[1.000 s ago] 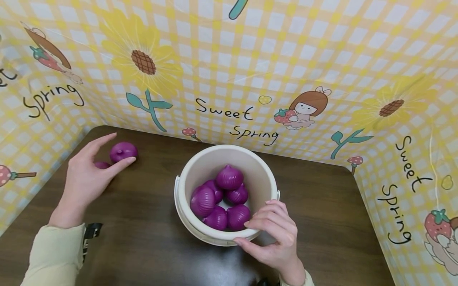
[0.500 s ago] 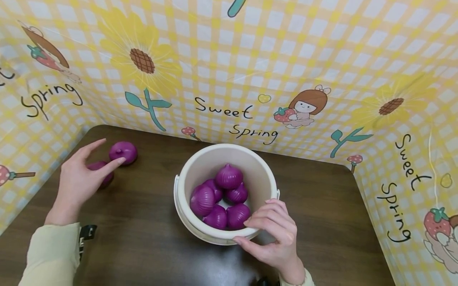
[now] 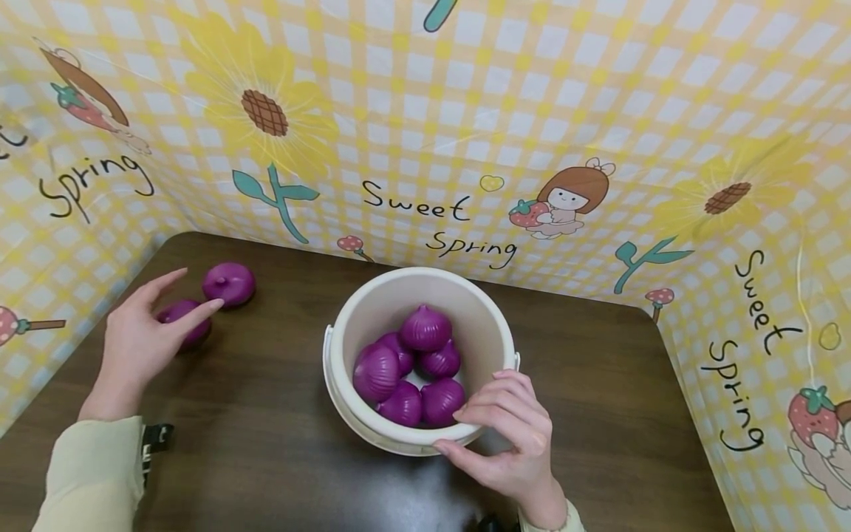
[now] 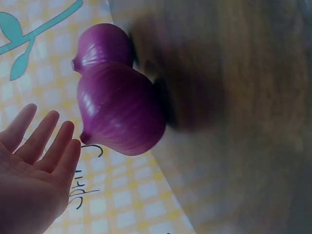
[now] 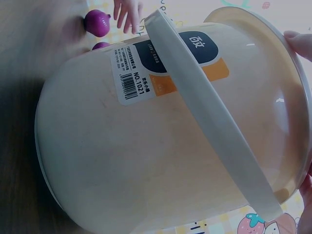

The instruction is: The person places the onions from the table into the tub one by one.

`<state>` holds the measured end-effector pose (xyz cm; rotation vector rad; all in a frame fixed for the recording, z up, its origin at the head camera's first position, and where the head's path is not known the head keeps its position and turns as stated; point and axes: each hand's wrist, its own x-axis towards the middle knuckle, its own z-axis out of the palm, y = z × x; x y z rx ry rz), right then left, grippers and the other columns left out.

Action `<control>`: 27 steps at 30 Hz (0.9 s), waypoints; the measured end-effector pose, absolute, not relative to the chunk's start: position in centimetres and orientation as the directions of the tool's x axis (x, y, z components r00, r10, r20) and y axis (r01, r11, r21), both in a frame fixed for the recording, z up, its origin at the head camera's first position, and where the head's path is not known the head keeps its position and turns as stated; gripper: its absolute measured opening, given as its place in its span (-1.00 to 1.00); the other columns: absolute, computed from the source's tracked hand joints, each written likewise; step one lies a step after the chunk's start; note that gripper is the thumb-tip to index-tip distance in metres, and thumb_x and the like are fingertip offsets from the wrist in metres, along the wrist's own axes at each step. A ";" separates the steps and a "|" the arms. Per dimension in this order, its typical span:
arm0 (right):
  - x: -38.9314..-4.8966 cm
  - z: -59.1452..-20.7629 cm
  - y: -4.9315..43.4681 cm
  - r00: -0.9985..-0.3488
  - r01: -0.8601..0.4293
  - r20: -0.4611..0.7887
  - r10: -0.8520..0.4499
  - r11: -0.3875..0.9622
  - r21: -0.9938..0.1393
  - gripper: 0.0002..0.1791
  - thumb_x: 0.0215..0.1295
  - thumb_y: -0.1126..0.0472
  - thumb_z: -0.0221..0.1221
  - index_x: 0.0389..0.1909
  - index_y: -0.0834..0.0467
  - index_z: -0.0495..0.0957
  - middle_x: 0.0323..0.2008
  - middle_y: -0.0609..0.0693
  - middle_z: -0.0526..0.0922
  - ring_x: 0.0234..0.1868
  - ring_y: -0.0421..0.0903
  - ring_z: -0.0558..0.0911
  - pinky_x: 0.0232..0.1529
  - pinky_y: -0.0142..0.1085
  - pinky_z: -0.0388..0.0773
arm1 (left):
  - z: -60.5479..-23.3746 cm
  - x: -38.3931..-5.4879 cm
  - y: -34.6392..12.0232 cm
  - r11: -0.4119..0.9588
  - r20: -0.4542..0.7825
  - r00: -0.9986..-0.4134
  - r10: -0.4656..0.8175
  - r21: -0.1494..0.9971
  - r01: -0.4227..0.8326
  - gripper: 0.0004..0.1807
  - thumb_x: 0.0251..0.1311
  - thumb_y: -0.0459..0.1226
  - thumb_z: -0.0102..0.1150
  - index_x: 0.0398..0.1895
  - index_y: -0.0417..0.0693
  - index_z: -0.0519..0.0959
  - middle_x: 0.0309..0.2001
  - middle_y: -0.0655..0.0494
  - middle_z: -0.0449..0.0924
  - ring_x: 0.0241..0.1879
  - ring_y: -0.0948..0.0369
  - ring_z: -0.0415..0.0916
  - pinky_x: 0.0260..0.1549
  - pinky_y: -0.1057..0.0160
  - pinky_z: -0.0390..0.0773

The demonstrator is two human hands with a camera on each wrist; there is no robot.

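Observation:
A cream bucket (image 3: 415,275) holds several purple onions (image 3: 426,329). My right hand (image 3: 510,428) grips its near right rim, thumb outside and fingertips over the inner edge. On the left of the table, two more onions lie close together. My left hand (image 3: 142,336) is spread over the nearer onion (image 3: 178,311), thumb on one side and fingers on the other. The farther onion (image 3: 233,284) lies just beyond the thumb tip. In the left wrist view, the fingers (image 4: 41,141) are straight and apart from the nearer onion (image 4: 121,107).
The dark wooden table (image 3: 598,414) backs onto a yellow checked cloth (image 3: 412,111) that also rises at both sides. The bucket's white handle (image 5: 209,117) hangs down its side, across a printed label (image 5: 131,73).
My left hand has moved left and toward me, from beside the farther onion to over the nearer one, which shows more now. The right hand and bucket have stayed put.

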<state>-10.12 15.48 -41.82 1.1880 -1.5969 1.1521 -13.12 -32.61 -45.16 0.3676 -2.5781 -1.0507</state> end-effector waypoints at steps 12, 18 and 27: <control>-10.2 -41.9 15.5 -0.215 -0.973 0.953 -0.214 0.131 -0.190 -0.68 -0.03 0.09 0.60 -0.46 0.22 0.71 -0.49 0.01 0.66 -0.42 -0.04 0.58 -0.04 -0.02 0.44 | -46.2 -12.5 -33.7 0.653 0.132 -0.915 -0.381 0.739 -0.165 -0.11 0.20 0.12 0.41 0.53 0.00 0.32 0.43 -0.26 0.31 0.33 -0.30 0.30 0.32 0.06 0.32; -10.3 -41.9 15.5 -0.213 -0.973 0.954 -0.211 0.129 -0.189 -0.68 -0.03 0.09 0.60 -0.46 0.22 0.71 -0.49 0.01 0.66 -0.43 -0.03 0.58 -0.04 -0.02 0.44 | -46.7 -12.3 -34.3 0.653 0.123 -0.914 -0.386 0.736 -0.177 -0.08 0.19 0.12 0.42 0.54 -0.03 0.31 0.43 -0.30 0.29 0.38 -0.31 0.21 0.31 -0.33 0.18; -10.3 -41.9 15.5 -0.214 -0.973 0.954 -0.211 0.127 -0.191 -0.68 -0.03 0.09 0.60 -0.46 0.22 0.71 -0.49 0.01 0.66 -0.43 -0.03 0.58 -0.04 -0.02 0.44 | -47.5 -12.0 -35.0 0.669 0.118 -0.917 -0.381 0.719 -0.186 -0.05 0.17 0.11 0.44 0.53 -0.10 0.30 0.39 -0.39 0.30 0.32 -0.40 0.24 0.25 -0.38 0.20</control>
